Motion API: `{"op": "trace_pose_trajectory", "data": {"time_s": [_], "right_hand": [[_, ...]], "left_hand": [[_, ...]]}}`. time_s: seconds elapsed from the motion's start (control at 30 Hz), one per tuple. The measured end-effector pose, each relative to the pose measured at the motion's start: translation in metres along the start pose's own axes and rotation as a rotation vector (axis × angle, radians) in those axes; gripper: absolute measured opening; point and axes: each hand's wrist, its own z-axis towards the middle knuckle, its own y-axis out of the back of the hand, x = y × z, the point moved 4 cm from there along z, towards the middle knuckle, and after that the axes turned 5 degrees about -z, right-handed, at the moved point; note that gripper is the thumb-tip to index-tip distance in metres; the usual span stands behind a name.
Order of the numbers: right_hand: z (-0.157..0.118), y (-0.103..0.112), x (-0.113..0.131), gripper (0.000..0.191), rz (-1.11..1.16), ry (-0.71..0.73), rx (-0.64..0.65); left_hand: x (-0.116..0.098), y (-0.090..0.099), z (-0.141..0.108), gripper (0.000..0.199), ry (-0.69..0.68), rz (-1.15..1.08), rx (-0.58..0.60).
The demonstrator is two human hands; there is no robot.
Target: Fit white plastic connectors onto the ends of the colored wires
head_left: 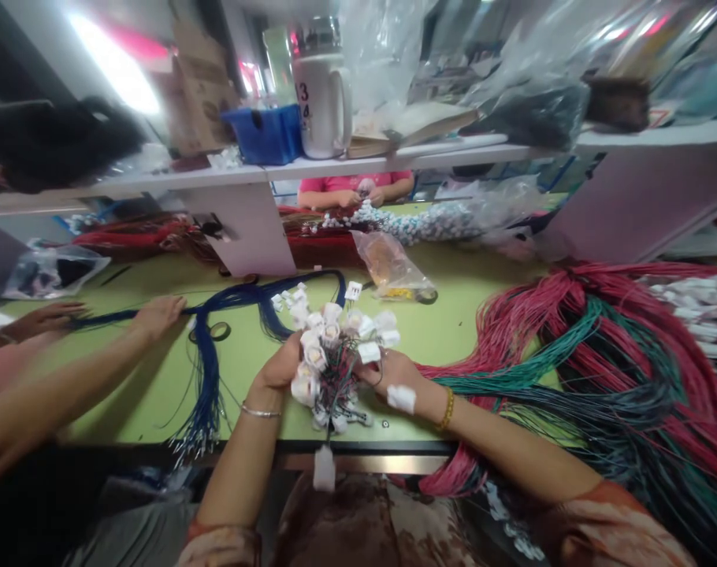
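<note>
A bunch of wires with white plastic connectors (314, 356) is gathered above the front edge of the green table (441, 331). My left hand (283, 364), with a silver bangle at the wrist, is closed round the bunch's left side. On the other side my right hand (394, 376), wearing a yellow bead bracelet, grips the wires; the connectors partly cover its fingers. One white connector (324, 468) dangles below the table edge. From my right hand, pink, green and dark wires (512, 346) run off to the right in a thick heap.
At left, a co-worker's hands (157, 315) hold a dark blue wire bundle (208, 370) beside a roll of tape (219, 331). A plastic bag (388, 264) lies behind my hands. The shelf carries a mug (326, 110) and blue bin (267, 134). Someone in pink (340, 189) sits opposite.
</note>
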Motion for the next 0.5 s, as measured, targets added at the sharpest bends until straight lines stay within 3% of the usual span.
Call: {"op": "trace_pose_trajectory", "data": {"time_s": [0.1, 0.17, 0.33, 0.43, 0.5], "right_hand": [[0.001, -0.001, 0.006, 0.03, 0.039, 0.046, -0.019], [0.002, -0.001, 0.007, 0.036, 0.022, 0.041, 0.0], [0.0, -0.003, 0.004, 0.045, -0.104, -0.026, 0.068], [-0.002, 0.003, 0.002, 0.053, -0.089, -0.001, -0.005], [-0.002, 0.016, 0.001, 0.06, -0.023, 0.023, -0.113]], "left_hand": [[-0.007, -0.009, -0.005, 0.103, 0.156, -0.107, 0.296], [-0.014, -0.011, -0.008, 0.098, 0.169, -0.128, 0.359], [-0.016, -0.008, -0.013, 0.086, 0.169, -0.105, 0.284], [-0.011, -0.005, -0.015, 0.092, 0.138, -0.094, 0.264], [-0.006, 0.0, -0.014, 0.096, 0.088, -0.064, 0.182]]}}
